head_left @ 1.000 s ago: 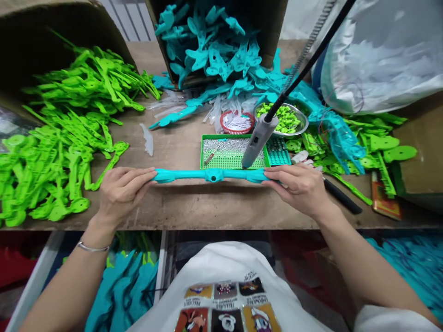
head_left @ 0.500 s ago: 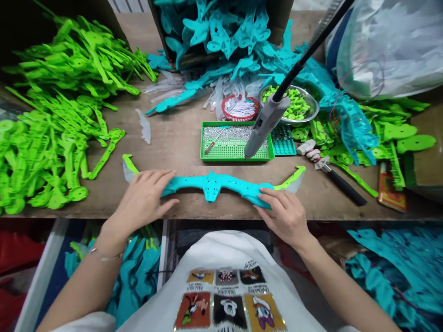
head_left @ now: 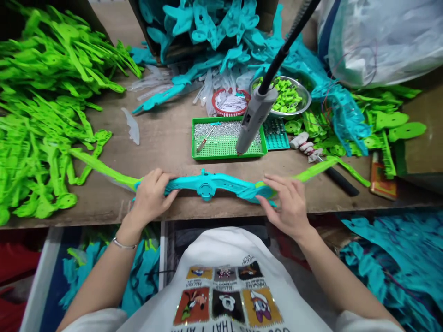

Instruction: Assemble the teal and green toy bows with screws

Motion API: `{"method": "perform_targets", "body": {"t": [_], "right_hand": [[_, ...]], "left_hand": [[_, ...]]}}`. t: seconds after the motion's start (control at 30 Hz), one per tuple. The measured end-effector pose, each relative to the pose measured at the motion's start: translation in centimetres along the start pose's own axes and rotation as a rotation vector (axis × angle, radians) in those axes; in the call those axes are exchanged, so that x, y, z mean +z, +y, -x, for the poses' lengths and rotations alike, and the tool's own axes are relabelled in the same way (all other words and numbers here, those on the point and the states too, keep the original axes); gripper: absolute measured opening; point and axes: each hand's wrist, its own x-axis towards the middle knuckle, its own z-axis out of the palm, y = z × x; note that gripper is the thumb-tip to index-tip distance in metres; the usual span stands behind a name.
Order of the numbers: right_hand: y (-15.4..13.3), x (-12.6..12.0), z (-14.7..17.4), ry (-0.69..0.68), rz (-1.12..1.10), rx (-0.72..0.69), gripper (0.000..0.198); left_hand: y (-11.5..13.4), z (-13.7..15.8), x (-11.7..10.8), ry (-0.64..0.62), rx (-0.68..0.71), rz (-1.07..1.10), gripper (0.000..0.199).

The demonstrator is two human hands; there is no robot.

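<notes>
The left hand (head_left: 150,196) is closing around the bow (head_left: 230,182) where its turquoise body is meeting the left green limb (head_left: 107,169), thumb lying on the near side. The right hand (head_left: 287,203) is gripping the body's other end, fingers reaching over the top and thumb pressing from the near side — so both hands are holding the one bow, well apart. The bow is stretching sideways along the near edge of the bench (head_left: 166,143), its hub (head_left: 206,189) sitting between the hands; whether it is resting on the wood or hanging just above, I cannot tell. The right green limb (head_left: 314,169) is slanting up and outward, its tip crossing in view near the black handle (head_left: 341,180).

Just beyond the bow, a green tray (head_left: 224,157) is holding screws (head_left: 226,130), with a small screwdriver (head_left: 206,140) lying among them. A grey power driver (head_left: 256,115) is hanging over the tray's right part. A turquoise tray (head_left: 277,142) is standing just beside it, and behind are standing a red basket (head_left: 231,113) of white bits and a metal bowl (head_left: 306,102) of green parts. A clear piece (head_left: 131,125) is lying alone to the left, near a large green heap (head_left: 41,138). Turquoise parts (head_left: 221,23) are spilling from a box at the back — a white bag (head_left: 377,55) is bulging to their right.
</notes>
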Motion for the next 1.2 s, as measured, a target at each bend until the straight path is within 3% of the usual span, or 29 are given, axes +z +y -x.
{"method": "perform_targets", "body": {"t": [0.17, 0.27, 0.43, 0.6, 0.87, 1.03, 1.2], "right_hand": [[-1.1, 0.2, -2.2, -0.187, 0.045, -0.027, 0.049], [-1.5, 1.2, -2.6, -0.214, 0.062, -0.069, 0.033], [-2.1, 2.0, -2.6, -0.191, 0.058, -0.075, 0.032], [-2.9, 2.6, -2.9, -0.183, 0.055, -0.064, 0.026], [-2.6, 2.7, -3.8, -0.187, 0.076, -0.108, 0.027], [-1.8, 2.7, -3.8, -0.218, 0.061, -0.142, 0.029], [-2.5, 3.0, -5.0, -0.212, -0.024, -0.157, 0.036]], "left_hand": [[-0.7, 1.1, 0.3, 0.238, -0.055, -0.072, 0.021], [0.3, 1.1, -0.1, 0.191, -0.051, -0.097, 0.025], [5.6, -0.9, -1.2, 0.124, 0.080, 0.065, 0.055], [8.5, -3.2, -0.2, 0.033, 0.069, 0.173, 0.022], [7.7, -4.4, -0.1, 0.017, 0.207, 0.121, 0.026], [5.5, -3.2, -1.0, 0.155, 0.128, 0.234, 0.060], [3.4, -1.7, -0.8, 0.182, 0.122, 0.170, 0.033]]}}
